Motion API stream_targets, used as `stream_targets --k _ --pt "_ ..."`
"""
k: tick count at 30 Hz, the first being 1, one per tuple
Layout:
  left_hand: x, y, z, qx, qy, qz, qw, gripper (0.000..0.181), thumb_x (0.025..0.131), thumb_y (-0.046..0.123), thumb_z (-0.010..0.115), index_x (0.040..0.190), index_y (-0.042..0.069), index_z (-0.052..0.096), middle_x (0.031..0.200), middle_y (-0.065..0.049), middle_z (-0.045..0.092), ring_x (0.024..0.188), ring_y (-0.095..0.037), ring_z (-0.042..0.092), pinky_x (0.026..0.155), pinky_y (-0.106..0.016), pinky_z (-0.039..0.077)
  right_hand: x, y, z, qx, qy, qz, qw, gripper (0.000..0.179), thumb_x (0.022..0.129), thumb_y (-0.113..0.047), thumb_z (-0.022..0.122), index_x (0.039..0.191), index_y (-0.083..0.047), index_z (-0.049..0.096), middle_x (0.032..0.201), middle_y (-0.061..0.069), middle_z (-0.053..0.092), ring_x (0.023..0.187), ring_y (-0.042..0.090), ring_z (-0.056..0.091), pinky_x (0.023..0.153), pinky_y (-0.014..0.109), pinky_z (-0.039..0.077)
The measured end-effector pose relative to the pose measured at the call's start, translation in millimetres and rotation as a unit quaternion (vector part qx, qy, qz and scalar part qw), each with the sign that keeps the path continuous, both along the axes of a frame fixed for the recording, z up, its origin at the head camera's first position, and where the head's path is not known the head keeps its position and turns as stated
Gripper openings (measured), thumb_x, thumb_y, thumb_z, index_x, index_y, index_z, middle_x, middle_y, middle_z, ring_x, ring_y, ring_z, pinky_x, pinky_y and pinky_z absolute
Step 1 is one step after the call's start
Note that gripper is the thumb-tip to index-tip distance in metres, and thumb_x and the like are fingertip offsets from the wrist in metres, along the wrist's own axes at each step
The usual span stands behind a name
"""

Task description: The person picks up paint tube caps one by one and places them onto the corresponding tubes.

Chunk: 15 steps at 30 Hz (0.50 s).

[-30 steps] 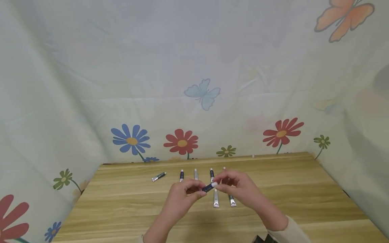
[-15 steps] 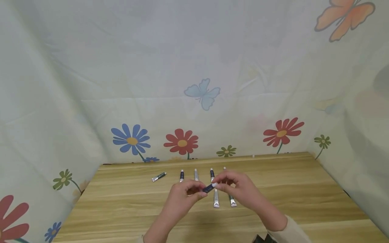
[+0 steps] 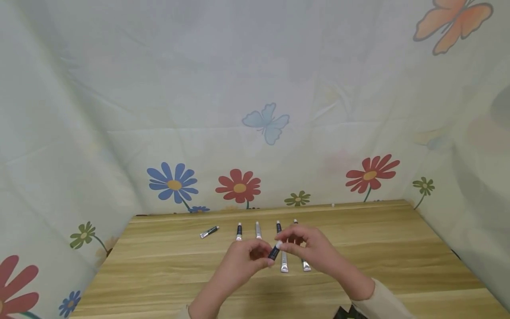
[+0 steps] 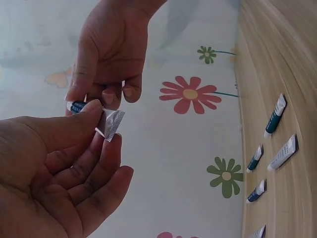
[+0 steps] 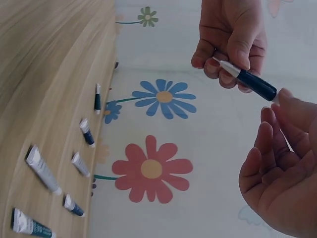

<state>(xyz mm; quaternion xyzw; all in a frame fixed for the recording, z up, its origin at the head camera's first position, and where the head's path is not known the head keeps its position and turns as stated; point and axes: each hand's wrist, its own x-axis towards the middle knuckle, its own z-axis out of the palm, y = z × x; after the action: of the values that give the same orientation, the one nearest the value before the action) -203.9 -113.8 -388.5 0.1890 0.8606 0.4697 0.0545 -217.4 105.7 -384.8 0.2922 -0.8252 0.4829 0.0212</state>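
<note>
My left hand (image 3: 243, 263) pinches a small dark blue paint tube (image 3: 274, 253) between thumb and fingers. The tube's flattened silver tail (image 4: 111, 124) sticks out past the thumb in the left wrist view. At its other end, the thumb and fingertips of my right hand (image 3: 314, 249) pinch the white cap (image 3: 279, 244). Both hands are above the table, and the tube slants upward to the cap. Beyond and under the hands lie more tubes, including a silver-white one (image 3: 284, 262) and a dark green one (image 5: 32, 224), partly covered by my right hand in the head view.
On the wooden table (image 3: 159, 266), a dark green tube (image 3: 209, 232) lies askew at the left. A navy tube (image 3: 239, 231), a pale tube (image 3: 258, 229) and another navy tube (image 3: 278, 227) form a row. A flower-printed cloth (image 3: 199, 146) hangs behind the table.
The dark blue tube has turned steeper, its tail end dropping lower. My left hand has shifted slightly with it. My right fingers stay at the cap.
</note>
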Motion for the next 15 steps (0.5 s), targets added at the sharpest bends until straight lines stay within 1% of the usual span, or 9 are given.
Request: stream_targets --k 4,8,9,15 --pt "-1.3 -4.7 -5.2 -0.010 -0.017 -0.001 0.9998 0.012 0.087 0.013 0.081 0.097 0.008 0.075 0.089 -0.002 0.075 0.079 -0.011 0.064 0.071 -0.023 0.056 -3.4 6.3 -6.3 0.009 -0.004 -0.003 0.9999 0.023 0.096 -0.019 0.071 0.115 -0.005 0.073 0.096 0.009 0.073 0.082 -0.002 0.055 0.072 0.020 0.051" --pt "-3.3 -10.5 -13.5 -0.015 -0.039 0.012 0.9990 0.014 0.087 0.013 0.081 0.097 0.007 0.075 0.091 -0.003 0.075 0.082 -0.012 0.066 0.074 -0.028 0.058 -6.1 15.2 -13.5 0.013 -0.028 -0.024 0.9992 0.025 0.096 -0.019 0.071 0.115 -0.003 0.072 0.094 0.008 0.072 0.080 -0.001 0.055 0.070 0.020 0.051" --pt "-3.9 -11.8 -15.5 -0.016 -0.041 0.015 0.9989 0.014 0.086 0.013 0.082 0.097 0.006 0.075 0.090 -0.003 0.075 0.082 -0.012 0.066 0.074 -0.029 0.059 -6.5 17.4 -15.0 0.013 -0.035 -0.029 0.9989 0.026 0.096 -0.020 0.071 0.115 -0.003 0.072 0.095 0.009 0.071 0.079 -0.001 0.055 0.069 0.019 0.051" --pt "-9.3 -17.0 -27.8 -0.015 -0.057 0.031 0.9978 0.017 0.084 0.013 0.083 0.095 0.004 0.074 0.086 -0.002 0.072 0.079 -0.013 0.064 0.070 -0.027 0.054 -7.8 29.9 -23.9 0.016 -0.061 -0.060 0.9962 0.028 0.095 -0.021 0.070 0.115 -0.001 0.071 0.099 0.011 0.072 0.079 0.000 0.056 0.069 0.019 0.052"
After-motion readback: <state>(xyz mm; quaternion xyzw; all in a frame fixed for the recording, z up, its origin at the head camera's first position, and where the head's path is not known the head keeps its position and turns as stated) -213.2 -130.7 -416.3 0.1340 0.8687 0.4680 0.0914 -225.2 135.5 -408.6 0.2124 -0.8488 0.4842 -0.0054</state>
